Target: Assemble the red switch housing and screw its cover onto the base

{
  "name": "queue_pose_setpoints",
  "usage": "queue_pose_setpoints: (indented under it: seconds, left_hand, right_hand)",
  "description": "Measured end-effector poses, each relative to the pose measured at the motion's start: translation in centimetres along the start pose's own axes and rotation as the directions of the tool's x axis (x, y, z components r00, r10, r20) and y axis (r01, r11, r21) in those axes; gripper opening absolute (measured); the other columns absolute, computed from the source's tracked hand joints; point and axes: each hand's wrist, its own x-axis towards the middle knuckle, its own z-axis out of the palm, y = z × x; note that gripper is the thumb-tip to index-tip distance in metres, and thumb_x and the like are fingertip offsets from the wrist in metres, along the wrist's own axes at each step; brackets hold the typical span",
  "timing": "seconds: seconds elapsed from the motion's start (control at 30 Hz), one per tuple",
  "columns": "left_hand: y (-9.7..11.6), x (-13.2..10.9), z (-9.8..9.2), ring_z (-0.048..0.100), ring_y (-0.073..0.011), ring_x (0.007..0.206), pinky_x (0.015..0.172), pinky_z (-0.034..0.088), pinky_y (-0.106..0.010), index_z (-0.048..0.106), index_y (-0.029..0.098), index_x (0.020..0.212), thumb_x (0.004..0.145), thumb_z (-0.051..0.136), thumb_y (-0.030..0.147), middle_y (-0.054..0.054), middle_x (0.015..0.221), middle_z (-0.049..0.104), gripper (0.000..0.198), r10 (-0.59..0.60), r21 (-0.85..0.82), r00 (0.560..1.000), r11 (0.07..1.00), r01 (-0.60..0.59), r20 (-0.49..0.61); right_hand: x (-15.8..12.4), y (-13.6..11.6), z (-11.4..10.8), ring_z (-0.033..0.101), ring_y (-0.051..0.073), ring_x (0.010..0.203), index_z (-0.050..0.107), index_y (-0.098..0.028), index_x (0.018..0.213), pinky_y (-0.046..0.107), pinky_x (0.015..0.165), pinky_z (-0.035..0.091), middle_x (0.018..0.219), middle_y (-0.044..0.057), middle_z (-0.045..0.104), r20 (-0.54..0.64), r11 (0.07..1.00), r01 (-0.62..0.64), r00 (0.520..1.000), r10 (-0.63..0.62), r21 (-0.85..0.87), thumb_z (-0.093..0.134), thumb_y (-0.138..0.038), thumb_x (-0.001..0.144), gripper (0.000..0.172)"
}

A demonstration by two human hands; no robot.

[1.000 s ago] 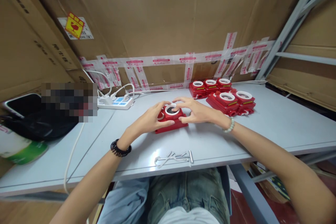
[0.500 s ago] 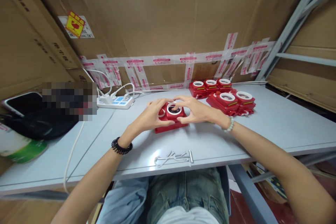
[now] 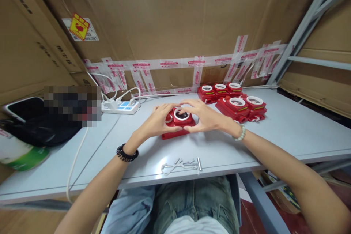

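A red box-shaped device [image 3: 175, 134] with a white ring [image 3: 175, 117] around a dark round window lies on the table in front of me. My left hand [image 3: 161, 120] grips its left side, thumb along the near edge and fingers behind. From the right, my right hand [image 3: 201, 115] curves around the ring, with the thumb at the near right edge and a finger over the dark window. Closer to me lie several small metal pins or screws [image 3: 186, 161] and a T-shaped metal tool [image 3: 199, 163].
Several similar red devices [image 3: 233, 109] with white rings stand at the back right. A white power strip [image 3: 120, 107] with plugs sits at the back left, near a black bag [image 3: 52, 131] and a phone [image 3: 26, 108]. A large cardboard box [image 3: 170, 14] walls off the back.
My right hand has shifted slightly around the ring, its thumb moving a little along the near edge. The left hand and the red device stay in place.
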Motion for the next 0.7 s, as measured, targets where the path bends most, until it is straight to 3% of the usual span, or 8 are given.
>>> queue_pose_setpoints:
  seconds: [0.1, 0.23, 0.3, 0.4, 0.5, 0.57, 0.7]
  left_hand:
    - [-0.1, 0.0, 0.0, 0.053, -0.0322, 0.120, 0.101, 0.038, -0.050, 0.044, 0.027, 0.132, 0.078, 0.072, 0.051, -0.009, 0.134, 0.057, 0.066, 0.001, 0.006, 1.000, 1.000, -0.001, -0.007]
    - [0.0, 0.1, -0.3, 0.052, -0.0329, 0.122, 0.101, 0.040, -0.050, 0.046, 0.027, 0.131, 0.078, 0.072, 0.052, -0.009, 0.135, 0.057, 0.064, 0.001, -0.033, 0.999, 0.999, -0.002, -0.040]
    - [0.2, 0.2, -0.5, 0.053, -0.0317, 0.121, 0.101, 0.041, -0.048, 0.047, 0.027, 0.129, 0.077, 0.073, 0.052, -0.009, 0.133, 0.058, 0.064, 0.003, -0.073, 0.998, 0.997, -0.008, -0.060]
    - [0.3, 0.2, -1.1, 0.057, -0.0283, 0.117, 0.099, 0.046, -0.044, 0.048, 0.026, 0.128, 0.076, 0.074, 0.051, -0.008, 0.130, 0.059, 0.063, -0.011, -0.178, 0.995, 0.984, -0.007, -0.101]
    - [-0.3, 0.2, -1.9, 0.060, -0.0250, 0.113, 0.091, 0.051, -0.037, 0.048, 0.026, 0.126, 0.076, 0.074, 0.050, -0.007, 0.128, 0.060, 0.061, -0.080, -0.274, 0.977, 0.961, 0.023, -0.199]
    - [-1.1, 0.2, -2.3, 0.062, -0.0241, 0.109, 0.083, 0.054, -0.034, 0.049, 0.025, 0.125, 0.076, 0.074, 0.050, -0.007, 0.123, 0.062, 0.061, -0.149, -0.298, 0.944, 0.953, 0.057, -0.294]
    - [-2.5, 0.2, -2.7, 0.063, -0.0238, 0.104, 0.075, 0.055, -0.032, 0.047, 0.024, 0.126, 0.073, 0.075, 0.054, -0.009, 0.119, 0.064, 0.067, -0.234, -0.297, 0.868, 0.949, 0.106, -0.438]
  right_hand:
    - [-0.2, -0.2, -0.4, 0.048, 0.031, 0.130, 0.059, -0.020, 0.119, 0.051, 0.104, 0.041, 0.139, 0.016, 0.051, -0.062, 1.000, -0.019, 0.998, 0.019, 0.016, 0.073, -0.037, 0.075, 0.050]
    - [-0.2, -0.5, -1.3, 0.049, 0.029, 0.130, 0.053, -0.020, 0.123, 0.050, 0.105, 0.041, 0.135, 0.015, 0.055, -0.255, 0.994, 0.017, 0.967, 0.011, 0.109, 0.072, -0.040, 0.077, 0.054]
    - [-0.2, -0.5, -1.6, 0.053, 0.026, 0.124, 0.053, -0.020, 0.123, 0.047, 0.103, 0.044, 0.130, 0.014, 0.058, -0.383, 0.984, 0.041, 0.923, 0.028, 0.172, 0.070, -0.038, 0.079, 0.050]
    - [-0.2, -0.4, -1.6, 0.060, 0.022, 0.110, 0.058, -0.020, 0.112, 0.041, 0.094, 0.048, 0.115, 0.011, 0.064, -0.551, 0.962, 0.008, 0.821, 0.149, 0.272, 0.061, -0.033, 0.085, 0.030]
    - [-0.1, -0.1, -1.1, 0.064, 0.017, 0.090, 0.062, -0.020, 0.098, 0.037, 0.085, 0.050, 0.094, 0.005, 0.068, -0.613, 0.930, -0.086, 0.729, 0.303, 0.357, 0.059, -0.026, 0.086, 0.014]
    - [-0.1, 0.0, -0.5, 0.064, 0.017, 0.086, 0.064, -0.019, 0.092, 0.037, 0.083, 0.051, 0.089, 0.004, 0.069, -0.558, 0.928, -0.128, 0.767, 0.315, 0.349, 0.063, -0.024, 0.083, 0.010]
    - [0.2, 0.1, 0.9, 0.064, 0.021, 0.096, 0.069, -0.020, 0.090, 0.043, 0.093, 0.049, 0.096, 0.005, 0.073, -0.359, 0.959, -0.068, 0.918, 0.168, 0.274, 0.068, -0.026, 0.081, 0.011]
